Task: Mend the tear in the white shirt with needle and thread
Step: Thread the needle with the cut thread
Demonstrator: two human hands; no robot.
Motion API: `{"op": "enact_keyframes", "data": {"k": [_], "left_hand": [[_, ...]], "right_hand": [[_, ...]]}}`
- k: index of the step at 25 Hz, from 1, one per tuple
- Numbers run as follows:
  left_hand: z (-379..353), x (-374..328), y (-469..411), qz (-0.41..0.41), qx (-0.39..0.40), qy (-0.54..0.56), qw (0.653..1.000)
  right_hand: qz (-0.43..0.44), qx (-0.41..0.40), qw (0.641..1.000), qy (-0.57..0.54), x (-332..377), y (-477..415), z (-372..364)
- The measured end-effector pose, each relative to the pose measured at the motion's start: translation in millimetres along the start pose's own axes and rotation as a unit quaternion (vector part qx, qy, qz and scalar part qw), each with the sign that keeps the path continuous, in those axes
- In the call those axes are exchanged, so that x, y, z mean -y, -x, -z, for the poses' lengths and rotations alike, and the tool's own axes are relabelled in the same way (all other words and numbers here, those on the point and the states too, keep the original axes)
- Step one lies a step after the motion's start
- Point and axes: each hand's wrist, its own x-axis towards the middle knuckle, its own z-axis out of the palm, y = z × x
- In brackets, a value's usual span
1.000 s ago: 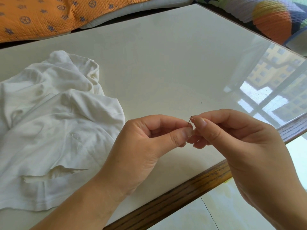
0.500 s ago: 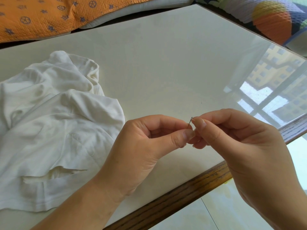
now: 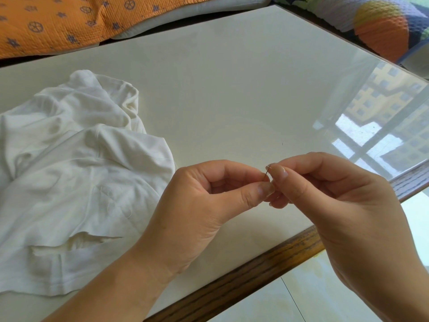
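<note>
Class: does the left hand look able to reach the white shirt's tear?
Probably yes: nothing lies between the left hand and the tear in the white shirt, though that hand pinches a thin metal needle.

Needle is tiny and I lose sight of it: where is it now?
Head view, right of centre: the needle is pinched in the left hand, its top meeting the right hand, above the table, right of the white shirt.
</note>
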Motion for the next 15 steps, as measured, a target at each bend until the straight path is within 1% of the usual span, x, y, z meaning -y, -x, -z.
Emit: {"op": "enact_keyframes", "data": {"k": [3,6,7,15], "left_hand": [[0,0,0,-0.003,0.003,0.004,1.0],[-1,0,0,-0.002,0.001,0.005,1.0],[0,0,0,-0.001,0.001,0.006,1.0],[-1,-1,1,-0.013,0.006,-0.007,1.0]], "right_hand": [[0.007,0.001,1.0,0.003,5,2,-4],[0.02,-0.057,0.998,0.019,14,8,-10],[0.019,-0.065,0.997,0.023,17,10,-12],[0.011,-0.04,0.999,0.018,18,10,-13]]}}
